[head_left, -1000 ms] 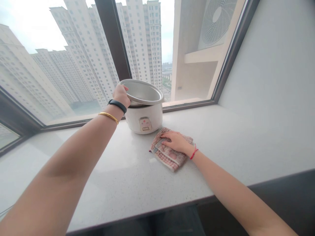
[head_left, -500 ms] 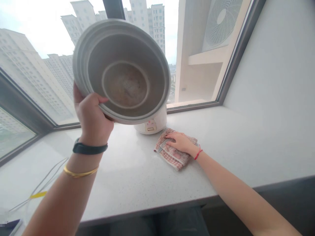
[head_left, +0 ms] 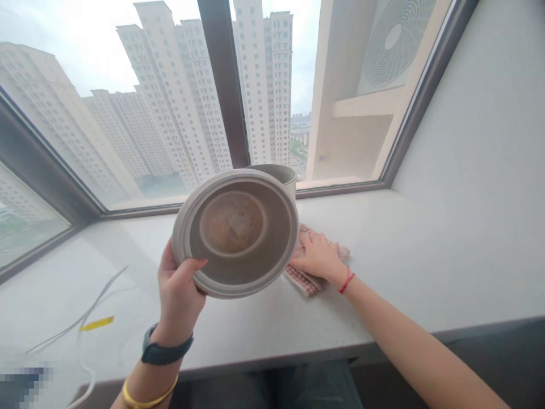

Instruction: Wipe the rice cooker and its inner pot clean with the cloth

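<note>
My left hand (head_left: 182, 298) pinches metal pot (head_left: 236, 230) by rim; right of that grip, my right hand (head_left: 321, 260) lies spread on cloth (head_left: 305, 283).

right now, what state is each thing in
left hand: closed on the pot's rim
inner pot: raised, tilted, empty, bottom stained
cooker body: open-topped, mostly hidden behind the pot
right hand: spread on the cloth
cloth: folded, lying on the sill
cord: loose, yellow tag beside it
</note>
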The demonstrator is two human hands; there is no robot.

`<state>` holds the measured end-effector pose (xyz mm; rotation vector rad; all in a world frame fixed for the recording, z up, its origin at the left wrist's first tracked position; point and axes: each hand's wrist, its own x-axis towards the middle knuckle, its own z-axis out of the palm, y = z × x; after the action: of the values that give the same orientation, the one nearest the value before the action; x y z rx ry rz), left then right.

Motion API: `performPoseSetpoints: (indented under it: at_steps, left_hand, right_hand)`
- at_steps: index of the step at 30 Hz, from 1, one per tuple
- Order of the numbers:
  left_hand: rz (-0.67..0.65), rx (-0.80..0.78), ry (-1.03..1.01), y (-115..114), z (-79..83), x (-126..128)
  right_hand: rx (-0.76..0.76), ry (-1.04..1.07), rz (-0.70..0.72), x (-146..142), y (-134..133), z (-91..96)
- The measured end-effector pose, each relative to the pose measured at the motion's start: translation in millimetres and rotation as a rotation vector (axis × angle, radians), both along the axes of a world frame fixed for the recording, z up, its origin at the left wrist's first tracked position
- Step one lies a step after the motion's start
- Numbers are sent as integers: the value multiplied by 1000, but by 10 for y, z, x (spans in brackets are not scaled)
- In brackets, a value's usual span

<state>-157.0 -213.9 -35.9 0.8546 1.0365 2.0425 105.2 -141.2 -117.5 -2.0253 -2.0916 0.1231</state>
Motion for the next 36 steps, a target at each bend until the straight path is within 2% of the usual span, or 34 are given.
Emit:
performPoseSetpoints:
  at_steps: [3, 7, 11, 14, 16, 17, 19, 21, 24, 28, 32, 36]
  left_hand:
    - [3, -34, -55, 40, -44, -8]
    - [47, -60, -118, 59, -87, -25]
    - [67, -58, -91, 54, -180, -38]
    - [79, -68, -66, 37, -270, -13]
    - [76, -69, -51, 14, -313, 31]
    - [72, -61, -38, -1, -325, 60]
    - [63, -37, -4, -35, -334, 125]
    - [47, -24, 17, -69, -331, 184]
    - [7, -31, 6, -111, -341, 232]
    - [3, -72, 8, -139, -413, 222]
    - [-22, -68, 106, -141, -475, 213]
    - [-44, -48, 3, -114, -427, 219]
  right_hand:
    - [-63, -37, -9, -12, -37, 41]
    - [-36, -14, -43, 116, 21, 85]
    - [17, 262, -125, 402, 53, 150]
    - [159, 515, -175, 511, -122, 307]
    - [304, 592, -78, 427, -327, 457]
    - [382, 600, 26, 334, -429, 531]
    - [534, 528, 270, 75, -577, 646]
    - [590, 372, 439, -216, -611, 691]
    - [463, 70, 540, -570, -468, 635]
    - [263, -193, 535, -808, -193, 456]
    - [187, -198, 550, -944, -136, 338]
    - [20, -14, 538, -1125, -234, 366]
